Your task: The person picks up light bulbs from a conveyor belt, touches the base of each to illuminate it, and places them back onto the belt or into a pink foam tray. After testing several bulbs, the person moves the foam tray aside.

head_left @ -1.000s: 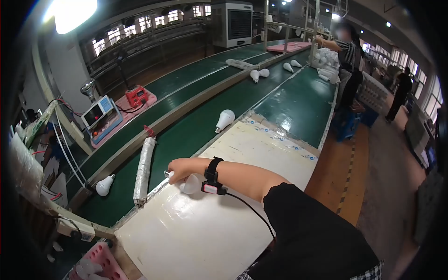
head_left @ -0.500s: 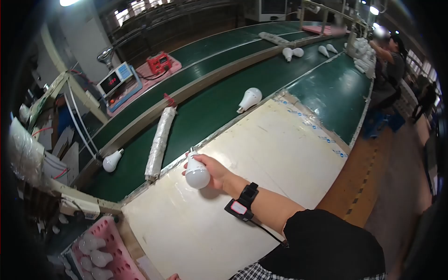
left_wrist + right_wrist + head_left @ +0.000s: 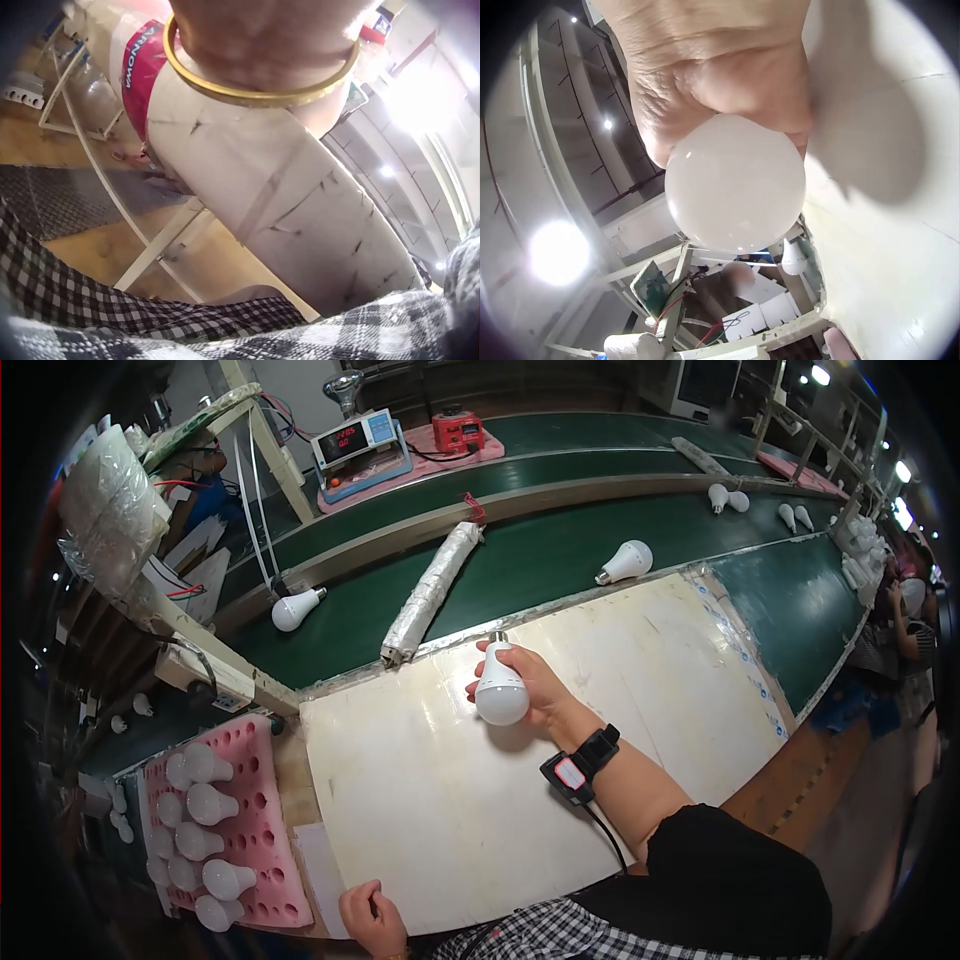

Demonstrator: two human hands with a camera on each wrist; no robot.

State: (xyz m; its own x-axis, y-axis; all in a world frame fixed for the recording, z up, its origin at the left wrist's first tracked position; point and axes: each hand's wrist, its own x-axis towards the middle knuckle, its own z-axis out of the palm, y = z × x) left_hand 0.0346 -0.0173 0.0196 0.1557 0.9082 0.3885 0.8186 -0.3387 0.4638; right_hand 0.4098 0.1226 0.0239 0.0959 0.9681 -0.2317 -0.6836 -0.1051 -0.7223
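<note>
In the head view my right hand (image 3: 535, 685) grips a white bulb (image 3: 501, 695) above the pale work board (image 3: 420, 790), its metal cap pointing toward the belt. The right wrist view shows the round dome of that bulb (image 3: 735, 184) beneath my palm (image 3: 720, 82). At the board's near left edge rests my left hand (image 3: 372, 920), fingers loosely curled and holding nothing visible. The left wrist view has only the wrist with a gold bangle (image 3: 262, 97); the fingers are hidden there.
A pink foam tray (image 3: 262, 760) with several bulbs stands at the left. On the green belt (image 3: 540, 550) lie a wrapped bar (image 3: 432, 592), a bulb (image 3: 297, 609) and another bulb (image 3: 628, 562). A meter (image 3: 355, 442) and a red device (image 3: 458, 432) sit behind. A person is at the far right.
My right hand has drawn the bulb back from the board's far edge and turned its dome toward me. The head view has swung left, and my left hand has come into it.
</note>
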